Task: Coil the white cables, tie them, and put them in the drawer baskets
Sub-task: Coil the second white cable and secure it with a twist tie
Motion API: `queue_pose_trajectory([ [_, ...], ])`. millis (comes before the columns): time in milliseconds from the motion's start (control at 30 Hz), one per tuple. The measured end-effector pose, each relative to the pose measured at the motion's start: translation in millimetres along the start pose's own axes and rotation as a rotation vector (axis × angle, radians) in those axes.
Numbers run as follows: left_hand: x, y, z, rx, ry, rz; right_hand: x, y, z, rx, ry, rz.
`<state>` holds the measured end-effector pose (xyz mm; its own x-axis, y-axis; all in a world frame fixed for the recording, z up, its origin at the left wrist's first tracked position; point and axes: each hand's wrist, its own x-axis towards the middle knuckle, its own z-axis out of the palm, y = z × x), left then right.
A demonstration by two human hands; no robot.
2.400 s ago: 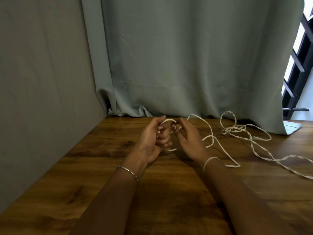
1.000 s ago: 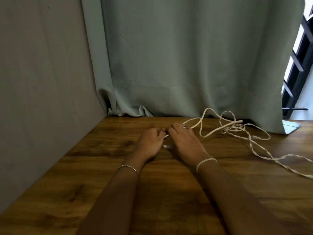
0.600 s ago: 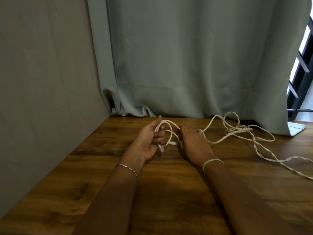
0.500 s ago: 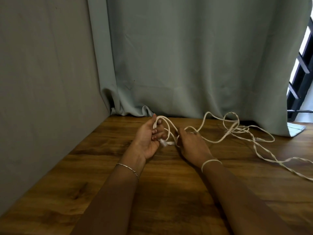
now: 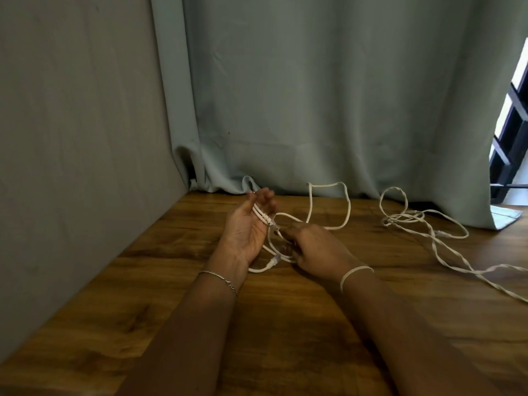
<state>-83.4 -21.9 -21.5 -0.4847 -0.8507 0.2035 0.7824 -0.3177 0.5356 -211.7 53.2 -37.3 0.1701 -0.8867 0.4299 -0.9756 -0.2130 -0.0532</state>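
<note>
A white cable [image 5: 348,207] runs between my hands on the wooden table [image 5: 274,332]. My left hand [image 5: 247,228] is palm up with fingers stretched out, and two cable strands lie across its palm. Small loops hang from it down to the table, one with a connector [image 5: 272,262]. My right hand [image 5: 317,250], back toward me, pinches those loops beside the left palm. Beyond it the cable rises in a tall arch. A second tangle of white cable [image 5: 403,218] lies to the right, and a strand trails off toward the right edge.
A grey-green curtain [image 5: 314,110] hangs along the table's back edge and a grey wall [image 5: 71,138] closes the left side. Dark window bars [image 5: 511,132] show at far right. A white band [image 5: 355,272] circles my right wrist. No drawer or basket is in view.
My left hand's fingers have straightened, so the strands now lie on its open palm. My right hand has dropped lower onto the loops, and the free cable stands in a taller arch.
</note>
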Motion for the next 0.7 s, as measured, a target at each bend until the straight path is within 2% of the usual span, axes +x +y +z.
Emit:
queue_pose_trajectory([
  [233, -6.2, 2.3, 6.1, -0.088, -0.072, -0.003, 1.0, -3.9, 5.9, -0.02, -0.056, 0.057],
  [400, -6.7, 6.6, 8.7, -0.162, -0.082, -0.015, 1.6, -11.3, 5.8, -0.145, -0.075, 0.056],
  [600, 0.9, -1.2, 0.7, 0.015, -0.075, 0.057, -1.2, -12.4, -0.7, -0.133, 0.109, -0.017],
  [700, 6.6, -3.9, -0.9, 0.098, -0.062, 0.117, -1.2, -13.4, -4.7, -0.11, 0.148, -0.017],
])
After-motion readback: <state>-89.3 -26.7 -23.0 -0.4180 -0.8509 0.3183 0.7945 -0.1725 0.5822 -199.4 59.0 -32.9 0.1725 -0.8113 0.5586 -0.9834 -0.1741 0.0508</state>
